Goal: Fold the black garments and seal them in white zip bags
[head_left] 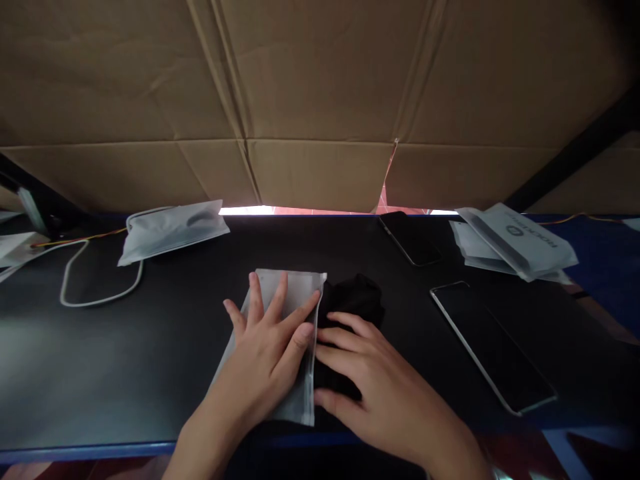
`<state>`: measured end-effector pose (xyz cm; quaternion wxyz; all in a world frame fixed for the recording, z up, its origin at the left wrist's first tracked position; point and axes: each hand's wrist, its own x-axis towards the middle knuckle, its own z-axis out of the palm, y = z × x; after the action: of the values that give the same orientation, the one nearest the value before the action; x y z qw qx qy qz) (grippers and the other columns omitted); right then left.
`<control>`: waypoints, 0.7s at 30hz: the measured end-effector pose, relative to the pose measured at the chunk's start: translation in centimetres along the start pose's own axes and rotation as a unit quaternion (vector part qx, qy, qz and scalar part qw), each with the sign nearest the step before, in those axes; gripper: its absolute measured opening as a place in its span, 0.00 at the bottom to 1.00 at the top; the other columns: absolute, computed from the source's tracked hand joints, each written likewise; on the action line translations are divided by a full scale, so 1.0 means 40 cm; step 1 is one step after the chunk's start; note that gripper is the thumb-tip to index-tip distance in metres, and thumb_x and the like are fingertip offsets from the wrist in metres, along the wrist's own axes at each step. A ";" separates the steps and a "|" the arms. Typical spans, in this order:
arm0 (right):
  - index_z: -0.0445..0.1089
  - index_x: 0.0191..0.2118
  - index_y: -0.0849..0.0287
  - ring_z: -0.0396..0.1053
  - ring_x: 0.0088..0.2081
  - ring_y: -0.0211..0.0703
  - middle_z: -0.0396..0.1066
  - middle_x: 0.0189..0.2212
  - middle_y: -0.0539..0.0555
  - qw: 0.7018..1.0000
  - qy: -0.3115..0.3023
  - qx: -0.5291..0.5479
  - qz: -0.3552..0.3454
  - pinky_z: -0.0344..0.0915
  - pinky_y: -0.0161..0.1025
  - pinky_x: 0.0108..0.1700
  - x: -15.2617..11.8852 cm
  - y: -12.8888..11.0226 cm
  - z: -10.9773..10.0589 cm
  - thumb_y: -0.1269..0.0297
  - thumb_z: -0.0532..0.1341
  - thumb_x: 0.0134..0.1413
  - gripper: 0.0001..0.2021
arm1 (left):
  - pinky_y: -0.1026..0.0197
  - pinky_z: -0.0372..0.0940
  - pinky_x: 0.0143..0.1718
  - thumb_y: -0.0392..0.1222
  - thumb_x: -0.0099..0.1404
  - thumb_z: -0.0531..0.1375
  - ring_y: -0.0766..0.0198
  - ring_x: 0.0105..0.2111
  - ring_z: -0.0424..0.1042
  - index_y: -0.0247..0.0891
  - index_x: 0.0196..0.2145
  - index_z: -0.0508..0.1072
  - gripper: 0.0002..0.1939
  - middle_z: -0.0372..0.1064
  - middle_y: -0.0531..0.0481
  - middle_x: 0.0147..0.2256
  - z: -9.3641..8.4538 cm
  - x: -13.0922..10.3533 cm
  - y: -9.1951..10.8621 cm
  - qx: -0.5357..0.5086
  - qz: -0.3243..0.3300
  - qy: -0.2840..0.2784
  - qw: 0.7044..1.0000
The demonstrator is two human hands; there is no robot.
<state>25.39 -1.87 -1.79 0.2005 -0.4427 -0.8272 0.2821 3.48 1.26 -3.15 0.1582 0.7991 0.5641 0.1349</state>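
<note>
A frosted zip bag [295, 400] lies flat on the black table before me, its zip edge facing right. My left hand [270, 333] rests on top of the bag with its fingers spread. Right beside the zip edge is a bunched piece of black cloth [357, 297], partly covered by my right hand [365, 363]. The fingers of that hand are stretched out over the cloth, with their tips at the bag's opening. Whether some of the cloth is inside the bag I cannot tell.
Two phones lie to the right, a smaller black phone [410, 239] behind and a larger phone [493, 347] nearer. Printed frosted bags [530, 240] are stacked at the back right. Another filled bag [175, 230] and a white cable [67, 280] lie back left. Cardboard [320, 100] stands behind the table.
</note>
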 end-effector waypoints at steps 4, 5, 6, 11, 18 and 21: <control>0.74 0.66 0.40 0.54 0.78 0.50 0.76 0.65 0.42 0.998 -0.039 0.041 0.005 0.60 0.52 0.77 -0.031 -0.002 -0.015 0.63 0.67 0.70 0.22 | 0.06 0.38 0.64 0.55 0.85 0.44 0.24 0.77 0.23 0.62 0.77 0.56 0.27 0.36 0.49 0.81 0.012 -0.012 -0.024 0.031 0.044 0.009 0.999; 0.74 0.66 0.41 0.55 0.78 0.48 0.77 0.64 0.42 0.998 -0.034 0.054 -0.001 0.57 0.51 0.79 -0.032 -0.005 -0.010 0.68 0.66 0.69 0.23 | 0.06 0.39 0.64 0.56 0.85 0.44 0.25 0.78 0.23 0.62 0.77 0.54 0.27 0.36 0.50 0.81 0.011 -0.016 -0.025 0.024 0.056 0.005 0.998; 0.75 0.65 0.42 0.57 0.77 0.46 0.78 0.63 0.42 0.997 -0.027 0.068 -0.013 0.53 0.50 0.80 -0.030 -0.008 -0.002 0.72 0.63 0.68 0.25 | 0.07 0.41 0.65 0.57 0.85 0.43 0.26 0.78 0.24 0.62 0.78 0.51 0.28 0.35 0.50 0.81 0.009 -0.019 -0.023 0.014 0.068 0.001 0.998; 0.78 0.61 0.50 0.69 0.69 0.42 0.80 0.62 0.47 0.995 0.008 0.072 -0.071 0.48 0.48 0.81 0.011 -0.023 0.041 0.74 0.58 0.71 0.20 | 0.12 0.41 0.68 0.65 0.83 0.39 0.31 0.79 0.31 0.59 0.80 0.45 0.34 0.38 0.48 0.80 -0.015 -0.026 0.002 -0.021 0.125 -0.019 0.992; 0.75 0.65 0.52 0.67 0.72 0.38 0.75 0.68 0.46 0.990 -0.005 0.114 -0.084 0.55 0.38 0.78 0.026 -0.038 -0.002 0.81 0.60 0.65 0.27 | 0.12 0.41 0.68 0.59 0.85 0.38 0.34 0.79 0.35 0.60 0.80 0.45 0.30 0.46 0.50 0.79 -0.008 -0.019 -0.009 -0.023 0.107 0.008 0.994; 0.76 0.65 0.49 0.66 0.72 0.42 0.75 0.67 0.45 0.995 0.031 0.085 -0.044 0.58 0.45 0.78 -0.014 -0.010 -0.028 0.78 0.61 0.64 0.28 | 0.09 0.41 0.66 0.55 0.85 0.39 0.33 0.79 0.34 0.57 0.80 0.41 0.30 0.49 0.47 0.78 0.011 -0.022 -0.031 -0.014 0.085 0.017 0.996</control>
<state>26.08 -2.21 -0.71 0.2750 -0.3955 -0.8125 0.3284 2.31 0.79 -4.10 0.1475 0.8396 0.4947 0.1689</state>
